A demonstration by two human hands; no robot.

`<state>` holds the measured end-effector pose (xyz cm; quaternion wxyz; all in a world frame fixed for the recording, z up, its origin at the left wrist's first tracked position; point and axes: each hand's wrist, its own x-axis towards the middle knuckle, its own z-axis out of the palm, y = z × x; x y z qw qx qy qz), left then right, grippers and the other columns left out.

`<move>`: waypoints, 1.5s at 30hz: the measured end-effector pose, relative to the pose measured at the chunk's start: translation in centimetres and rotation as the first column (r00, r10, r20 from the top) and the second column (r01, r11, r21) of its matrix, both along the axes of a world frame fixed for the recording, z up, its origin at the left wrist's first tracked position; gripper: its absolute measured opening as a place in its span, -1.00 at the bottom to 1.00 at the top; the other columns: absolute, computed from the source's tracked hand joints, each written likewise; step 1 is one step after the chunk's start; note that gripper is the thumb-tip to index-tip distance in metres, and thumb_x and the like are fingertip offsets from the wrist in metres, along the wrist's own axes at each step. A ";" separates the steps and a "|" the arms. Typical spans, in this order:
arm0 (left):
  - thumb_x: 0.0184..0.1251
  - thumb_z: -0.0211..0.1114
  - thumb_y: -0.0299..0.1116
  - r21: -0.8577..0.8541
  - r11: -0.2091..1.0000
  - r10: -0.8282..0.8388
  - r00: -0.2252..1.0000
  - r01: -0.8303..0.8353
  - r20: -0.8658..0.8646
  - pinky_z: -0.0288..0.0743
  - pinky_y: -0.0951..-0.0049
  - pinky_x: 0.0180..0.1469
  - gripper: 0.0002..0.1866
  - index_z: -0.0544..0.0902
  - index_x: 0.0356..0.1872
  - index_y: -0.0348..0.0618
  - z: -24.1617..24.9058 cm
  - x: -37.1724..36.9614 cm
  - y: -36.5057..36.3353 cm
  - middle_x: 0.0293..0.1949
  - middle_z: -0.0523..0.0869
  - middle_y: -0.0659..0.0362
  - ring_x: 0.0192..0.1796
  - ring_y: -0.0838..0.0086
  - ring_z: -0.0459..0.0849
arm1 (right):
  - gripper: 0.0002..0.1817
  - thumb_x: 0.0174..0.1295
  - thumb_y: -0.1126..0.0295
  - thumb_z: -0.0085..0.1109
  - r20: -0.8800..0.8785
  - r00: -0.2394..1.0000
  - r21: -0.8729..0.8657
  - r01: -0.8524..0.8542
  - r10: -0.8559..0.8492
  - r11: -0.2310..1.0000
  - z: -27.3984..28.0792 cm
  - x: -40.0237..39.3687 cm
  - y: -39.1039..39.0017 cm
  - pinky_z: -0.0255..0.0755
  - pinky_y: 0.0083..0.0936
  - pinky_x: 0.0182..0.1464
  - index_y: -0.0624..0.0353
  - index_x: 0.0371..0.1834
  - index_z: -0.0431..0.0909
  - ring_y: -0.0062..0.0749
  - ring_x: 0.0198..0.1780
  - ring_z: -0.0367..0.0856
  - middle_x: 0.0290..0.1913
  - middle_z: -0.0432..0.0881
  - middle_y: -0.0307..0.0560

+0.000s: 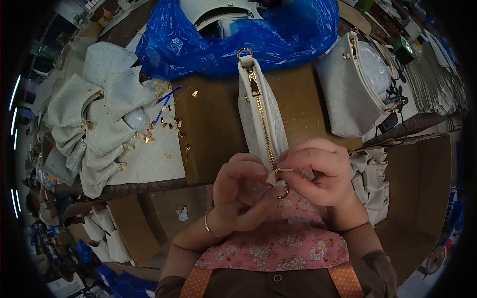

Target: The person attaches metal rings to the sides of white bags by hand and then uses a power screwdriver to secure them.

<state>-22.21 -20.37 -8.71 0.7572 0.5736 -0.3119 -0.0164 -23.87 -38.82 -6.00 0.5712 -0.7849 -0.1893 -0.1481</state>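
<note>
A white textured handbag lies on its narrow side, its gold zipper running toward me. At the far end a gold ring sits in a leather loop, beside the zip pull. My left hand is closed in a pinch at the bag's near end, by a second ring. Opposite it, my right hand pinches a small pale strip at the zipper's end. Fingers partly cover this spot, so how the strip is attached cannot be made out.
Blue plastic with bag pieces lies at the back. White bag pieces are piled left, near scattered gold fittings. Another white handbag stands right. Cardboard boxes with white pieces sit below the table.
</note>
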 end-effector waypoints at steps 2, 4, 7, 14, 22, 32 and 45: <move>0.00 0.23 -0.68 0.057 0.997 -0.053 0.997 0.056 -0.048 0.36 0.52 -0.08 -0.64 0.42 -0.11 -0.28 0.5 0.6 0.8 -0.22 0.52 0.13 -0.16 0.43 0.49 | -0.87 -0.10 0.56 0.29 0.046 0.998 -0.056 0.036 -0.034 0.998 0.1 0.0 0.0 0.49 -0.55 -0.29 0.23 -0.42 0.63 -0.35 -0.35 0.64 -0.37 0.66 -0.07; 0.05 0.25 -0.68 0.026 0.992 -0.116 0.988 0.120 -0.101 0.44 0.53 -0.17 -0.64 0.50 -0.06 -0.37 0.6 1.4 1.3 -0.23 0.57 0.13 -0.21 0.48 0.56 | -0.84 -0.13 0.58 0.29 0.023 1.000 -0.050 0.009 -0.008 0.999 0.0 0.1 0.0 0.47 -0.54 -0.33 0.22 -0.41 0.61 -0.35 -0.37 0.62 -0.39 0.65 -0.08; 0.07 0.29 -0.67 0.237 0.971 -0.060 0.992 0.031 0.115 0.50 0.56 -0.26 -0.71 0.61 -0.12 -0.35 1.8 2.5 1.3 -0.19 0.60 0.11 -0.27 0.51 0.62 | -0.86 -0.11 0.62 0.25 0.027 1.000 -0.027 -0.012 0.013 1.000 0.1 0.3 0.3 0.46 -0.54 -0.37 0.23 -0.43 0.57 -0.31 -0.40 0.59 -0.42 0.59 -0.08; 0.03 0.36 -0.66 0.274 0.956 -0.139 0.985 0.107 0.100 0.54 0.65 -0.27 -0.79 0.68 -0.25 -0.28 2.6 3.8 1.0 -0.24 0.62 0.13 -0.27 0.55 0.66 | -0.81 -0.15 0.61 0.26 -0.007 0.999 -0.007 -0.043 0.043 0.999 0.1 0.3 0.4 0.44 -0.51 -0.35 0.27 -0.39 0.59 -0.30 -0.38 0.61 -0.38 0.63 -0.06; 0.15 0.32 -0.64 0.094 0.977 -0.138 0.907 0.190 -0.398 0.49 0.68 -0.33 -0.90 0.59 -0.34 -0.29 4.2 2.8 0.7 -0.35 0.63 0.20 -0.31 0.65 0.62 | -0.78 -0.15 0.62 0.30 -0.060 0.991 0.058 -0.116 0.120 0.992 0.5 0.8 0.2 0.46 -0.51 -0.31 0.31 -0.35 0.61 -0.29 -0.35 0.61 -0.36 0.62 0.00; 0.13 0.29 -0.68 0.047 0.973 -0.181 0.873 0.226 -0.453 0.60 0.60 -0.27 -0.88 0.58 -0.32 -0.35 5.0 2.7 0.9 -0.37 0.65 0.17 -0.26 0.57 0.66 | -0.81 -0.19 0.61 0.26 -0.078 0.995 -0.011 -0.066 0.065 0.998 1.1 0.8 0.9 0.39 -0.66 -0.51 0.30 -0.41 0.58 -0.52 -0.48 0.55 -0.40 0.58 -0.08; -0.07 0.32 -0.69 0.412 0.909 0.076 0.997 -0.066 -0.007 0.48 0.66 -0.39 -0.81 0.67 -0.38 -0.27 4.6 2.5 2.2 -0.34 0.66 0.16 -0.38 0.59 0.63 | -0.82 0.00 0.59 0.22 -0.061 0.976 0.158 -0.197 0.208 0.968 -0.2 1.5 0.7 0.49 -0.56 -0.34 0.25 -0.28 0.64 -0.37 -0.36 0.64 -0.35 0.62 -0.03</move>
